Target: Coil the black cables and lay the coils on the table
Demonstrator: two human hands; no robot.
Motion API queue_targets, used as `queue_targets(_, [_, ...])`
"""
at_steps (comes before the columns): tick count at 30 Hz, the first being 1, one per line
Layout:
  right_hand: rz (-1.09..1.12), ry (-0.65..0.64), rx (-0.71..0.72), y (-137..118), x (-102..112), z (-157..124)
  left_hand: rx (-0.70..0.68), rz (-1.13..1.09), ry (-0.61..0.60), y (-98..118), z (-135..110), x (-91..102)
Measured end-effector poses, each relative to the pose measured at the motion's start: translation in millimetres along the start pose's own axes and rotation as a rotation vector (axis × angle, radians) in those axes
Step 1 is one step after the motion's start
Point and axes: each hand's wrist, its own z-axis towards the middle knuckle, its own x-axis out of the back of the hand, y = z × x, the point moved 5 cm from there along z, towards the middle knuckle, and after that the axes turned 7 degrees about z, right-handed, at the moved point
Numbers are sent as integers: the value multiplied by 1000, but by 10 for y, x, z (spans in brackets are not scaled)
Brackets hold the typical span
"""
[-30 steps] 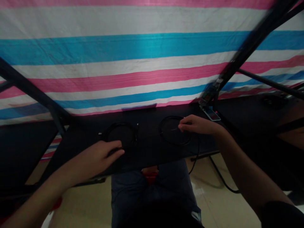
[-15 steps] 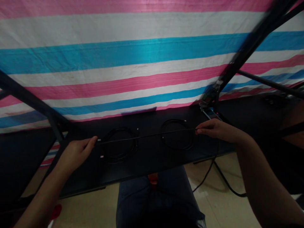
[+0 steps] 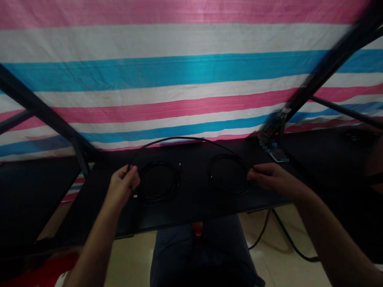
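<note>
A thin black cable [image 3: 179,138] bows upward in an arch between my two hands. My left hand [image 3: 124,181] is closed on it at the left, fingers pinched. At the right, my right hand [image 3: 267,178] grips the cable between thumb and fingers. Below the arch lie two coils on the black table [image 3: 194,207]: a left cable coil [image 3: 160,199], just right of my left hand, and a right cable coil [image 3: 229,191], whose edge comes near my right fingertips. Small pale connector ends show beside the left coil. The cable's own ends are hard to make out.
A striped pink, white and blue sheet [image 3: 179,71] hangs behind the table. Dark metal frame bars [image 3: 326,67] slant at both sides. A clear bottle [image 3: 273,123] and a phone [image 3: 277,153] sit at the back right. A dark cord [image 3: 263,233] hangs below the table's front edge.
The cable, stretched nearly straight before, now arches upward. My left hand has moved right and turned upward, closer to my right hand. The view has shifted slightly.
</note>
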Motion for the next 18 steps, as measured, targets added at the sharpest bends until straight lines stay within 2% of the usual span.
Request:
queue_targets(2, [136, -56, 36, 11, -488, 23, 69, -316, -87, -89, -202, -491])
queue_targets(4, [188, -120, 53, -3, -977, 48, 142, -506, -123, -146, -426, -950])
queue_targets(6, [237, -113, 86, -38, -1342, 79, 156, -630, -102, -169, -621, -1279])
queue_targets(7, [282, -89, 94, -47, -1471, 99, 140, -662, -71, -177, -699, -1383])
queue_targets(11, [529, 105, 55, 34, -1732, 163, -7, -564, 87, -250, -916, -1517])
queue_targets(14, [628, 181, 34, 115, -1866, 161, -99, -424, 125, -330, -1036, -1571])
queue_targets(18, [737, 298, 81, 100, -1894, 139, -186, -343, 203, -385, -1167, -1648])
